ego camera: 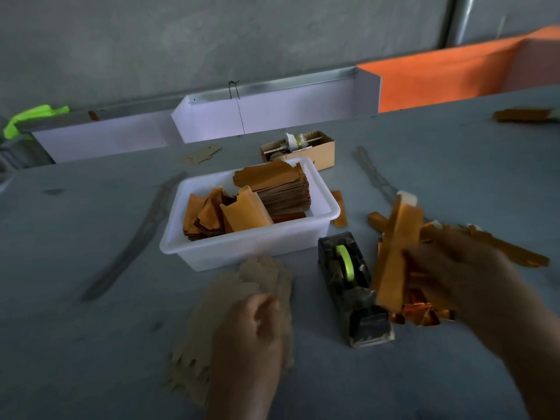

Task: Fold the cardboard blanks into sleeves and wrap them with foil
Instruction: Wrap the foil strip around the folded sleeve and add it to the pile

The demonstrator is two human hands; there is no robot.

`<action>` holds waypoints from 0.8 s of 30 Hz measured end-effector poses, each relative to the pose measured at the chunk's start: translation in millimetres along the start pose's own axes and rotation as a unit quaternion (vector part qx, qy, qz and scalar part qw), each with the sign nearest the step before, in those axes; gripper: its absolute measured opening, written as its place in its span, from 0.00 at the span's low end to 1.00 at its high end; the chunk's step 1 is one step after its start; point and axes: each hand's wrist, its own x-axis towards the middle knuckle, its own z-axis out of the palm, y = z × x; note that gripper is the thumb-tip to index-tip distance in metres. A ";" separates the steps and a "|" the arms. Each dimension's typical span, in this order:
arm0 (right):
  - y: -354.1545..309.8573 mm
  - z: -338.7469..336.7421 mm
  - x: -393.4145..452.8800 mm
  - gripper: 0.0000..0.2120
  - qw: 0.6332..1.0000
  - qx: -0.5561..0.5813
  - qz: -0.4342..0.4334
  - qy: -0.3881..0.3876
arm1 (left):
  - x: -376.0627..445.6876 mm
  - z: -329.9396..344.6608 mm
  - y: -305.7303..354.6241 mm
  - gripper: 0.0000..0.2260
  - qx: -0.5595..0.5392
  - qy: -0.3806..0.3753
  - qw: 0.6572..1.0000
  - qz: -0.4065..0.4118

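A: Where's the sleeve?
B: One foil-wrapped sleeve (pixel 397 253), gripped by the right hand (pixel 454 268), just right of the one tape dispenser (pixel 351 286).
A: The other hand?
B: Left hand (pixel 254 334) rests on the cardboard blanks (pixel 242 286), left of the dispenser; grip blurred, cannot tell. One white tub (pixel 242 250) behind.

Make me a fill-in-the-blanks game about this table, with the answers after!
1. The tape in the black dispenser is ____.
2. The orange foil pieces sit inside a ____ tub.
3. The left hand rests on a pile of plain ____ blanks.
4. The foil-wrapped sleeve is held by the ____ hand.

Answers: green; white; cardboard; right
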 end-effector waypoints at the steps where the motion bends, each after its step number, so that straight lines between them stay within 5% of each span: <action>1: 0.1 -9.7 7.8 0.12 0.998 -0.039 -0.001 0.057 | 3.7 -2.6 -7.9 0.08 0.057 0.030 0.998 0.012; 4: 6.2 -25.7 12.9 0.23 0.972 -0.138 0.002 0.190 | 13.3 -6.7 -27.9 0.18 0.235 0.062 0.969 0.040; 8: 15.6 -7.5 -17.8 0.12 0.978 -0.140 -0.070 0.136 | 12.5 -4.7 -41.7 0.30 0.422 -0.031 0.906 -0.021; 17: 16.1 26.8 -47.3 0.10 0.980 -0.131 -0.150 0.031 | 23.8 -16.0 -37.7 0.36 0.262 0.080 0.959 -0.075; 24: 20.0 33.6 -53.4 0.13 0.980 -0.119 -0.160 -0.015 | 42.0 -36.8 -59.1 0.07 0.092 0.147 0.979 -0.112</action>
